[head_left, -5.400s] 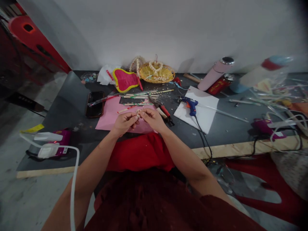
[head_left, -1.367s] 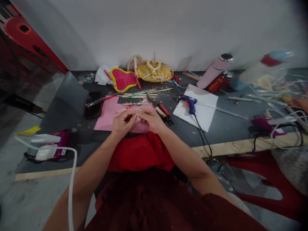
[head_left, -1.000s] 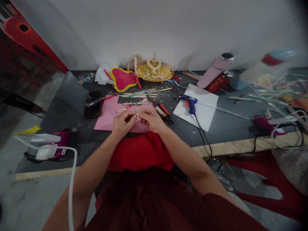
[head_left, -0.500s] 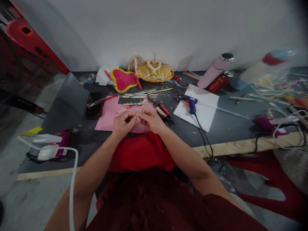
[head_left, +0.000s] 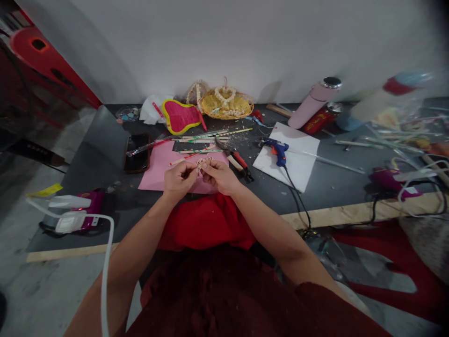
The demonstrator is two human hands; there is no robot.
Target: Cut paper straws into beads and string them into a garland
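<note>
Over a pink sheet point(head_left: 157, 161), my left hand point(head_left: 180, 179) and my right hand point(head_left: 220, 176) meet, fingertips pinched together. Both grip a small beige piece made of short bits point(head_left: 205, 160), which looks curved like a chain or ring; the fingers hide part of it. Just beyond lie several thin printed sticks point(head_left: 199, 139) and pale cut crumbs. Red-handled pliers point(head_left: 239, 159) rest right of my right hand. Farther right, a blue hot glue gun point(head_left: 278, 150) lies on a white board point(head_left: 307, 140).
A yellow basket point(head_left: 206, 111) with beige beaded hearts stands against the wall, beside a pink-and-yellow padded shape point(head_left: 180, 117). A phone point(head_left: 137, 154) lies left. A pink flask point(head_left: 312, 105) and red can point(head_left: 322, 118) stand right. Purple power blocks point(head_left: 91, 210) with cables sit near the front edge.
Almost nothing differs. My fingers have shifted very slightly around the small beige piece, which stays in both hands at the same place.
</note>
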